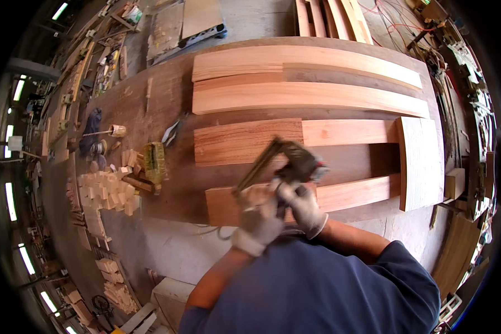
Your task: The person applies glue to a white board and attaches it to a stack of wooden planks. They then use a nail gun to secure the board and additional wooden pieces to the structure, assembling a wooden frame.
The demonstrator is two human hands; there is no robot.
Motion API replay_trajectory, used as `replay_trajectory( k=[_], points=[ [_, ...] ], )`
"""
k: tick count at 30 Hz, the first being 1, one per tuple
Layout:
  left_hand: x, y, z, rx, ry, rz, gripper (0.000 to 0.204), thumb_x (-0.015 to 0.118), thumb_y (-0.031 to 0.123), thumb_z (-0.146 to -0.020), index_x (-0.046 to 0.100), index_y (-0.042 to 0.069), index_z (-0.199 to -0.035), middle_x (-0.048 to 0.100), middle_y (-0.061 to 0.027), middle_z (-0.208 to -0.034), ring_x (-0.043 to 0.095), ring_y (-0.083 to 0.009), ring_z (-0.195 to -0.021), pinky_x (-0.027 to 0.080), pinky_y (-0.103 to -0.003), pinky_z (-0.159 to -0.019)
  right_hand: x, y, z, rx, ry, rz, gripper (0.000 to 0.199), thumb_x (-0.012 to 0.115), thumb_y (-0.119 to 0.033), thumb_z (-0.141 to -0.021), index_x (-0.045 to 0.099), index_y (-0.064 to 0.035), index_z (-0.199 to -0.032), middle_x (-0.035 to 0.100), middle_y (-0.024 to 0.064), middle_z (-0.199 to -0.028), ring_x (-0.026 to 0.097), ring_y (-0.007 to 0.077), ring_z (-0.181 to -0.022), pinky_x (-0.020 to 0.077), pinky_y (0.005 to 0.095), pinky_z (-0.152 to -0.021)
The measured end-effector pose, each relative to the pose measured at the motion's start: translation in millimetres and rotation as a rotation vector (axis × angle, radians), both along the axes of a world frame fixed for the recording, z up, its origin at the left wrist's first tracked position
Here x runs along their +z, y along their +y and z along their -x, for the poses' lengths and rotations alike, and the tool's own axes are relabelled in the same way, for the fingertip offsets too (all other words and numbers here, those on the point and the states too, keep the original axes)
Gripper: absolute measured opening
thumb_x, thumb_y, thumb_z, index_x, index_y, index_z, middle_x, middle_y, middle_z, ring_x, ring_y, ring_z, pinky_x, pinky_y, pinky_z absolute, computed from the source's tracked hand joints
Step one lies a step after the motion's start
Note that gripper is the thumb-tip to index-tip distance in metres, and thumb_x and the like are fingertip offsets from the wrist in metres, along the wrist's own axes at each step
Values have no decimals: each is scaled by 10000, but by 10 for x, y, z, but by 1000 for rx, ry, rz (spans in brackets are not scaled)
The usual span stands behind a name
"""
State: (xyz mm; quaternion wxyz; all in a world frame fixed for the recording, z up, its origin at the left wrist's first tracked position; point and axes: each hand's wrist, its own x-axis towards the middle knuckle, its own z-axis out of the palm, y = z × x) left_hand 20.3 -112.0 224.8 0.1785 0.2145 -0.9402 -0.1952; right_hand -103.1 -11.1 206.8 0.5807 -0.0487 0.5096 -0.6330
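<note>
Both gloved hands work closest to the camera, at the near edge of the table (167, 100). Left hand (257, 218) closes its fingers around the rear of a nail gun (286, 164), steadying the body. Right hand (305, 205) wraps its fingers around the grip from the other side; whether a finger rests on the trigger cannot be told. Motion blur hides the tool's detail.

The nail gun sits above the near plank (350, 193), which lies flat along the near edge. A second plank (245, 142) lies parallel just beyond it. A short cross board (420, 161) rests over the right ends of both, apparently to tie them together as a frame.

Two longer pale boards (306, 97) lie side by side toward the far edge, well apart from the hands. At the left edge sits a heap of small wood blocks (108, 192), with a yellow-green object (155, 161) just beside it.
</note>
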Motion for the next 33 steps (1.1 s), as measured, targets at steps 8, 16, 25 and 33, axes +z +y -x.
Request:
replay_trajectory(
  k=[8, 16, 25, 33],
  points=[
    [70, -877, 362, -193, 72, -193, 573, 815, 446, -944, 716, 21, -1314, 738, -234, -1224, 726, -392, -1085, 606, -498, -909, 460, -168, 817, -532, 298, -82, 250, 716, -280, -1048, 685, -39, -1108, 677, 58, -795, 660, 138, -666, 546, 299, -601],
    [-1139, -2482, 585, -29, -310, 84, 688, 618, 602, -1039, 647, 42, -1437, 626, -214, -1496, 520, -392, -1453, 408, -511, -1226, 628, -234, 1764, 266, 1688, -1046, 341, 749, -249, -980, 661, -67, -1255, 765, 199, -935, 764, 356, -861, 610, 492, -791],
    [-1284, -2678, 665, -87, -410, 2, 528, 620, 576, -1044, 778, 75, -1102, 785, -160, -1106, 706, -350, -1107, 515, -490, -995, -962, -40, 1540, 352, 1559, -1222, 721, 648, -341, -1018, 396, 12, -1594, 773, 245, -876, 766, 445, -799, 587, 587, -761],
    [-1508, -2677, 584, -82, -219, 134, 464, 719, 529, -987, 790, 74, -1045, 781, -147, -1027, 703, -356, -1045, 534, -515, -928, -908, -134, 1520, 489, 1329, -1188, 877, 770, -388, -944, 371, -19, -1632, 750, 291, -1141, 734, 461, -1045, 568, 553, -898]
  ],
)
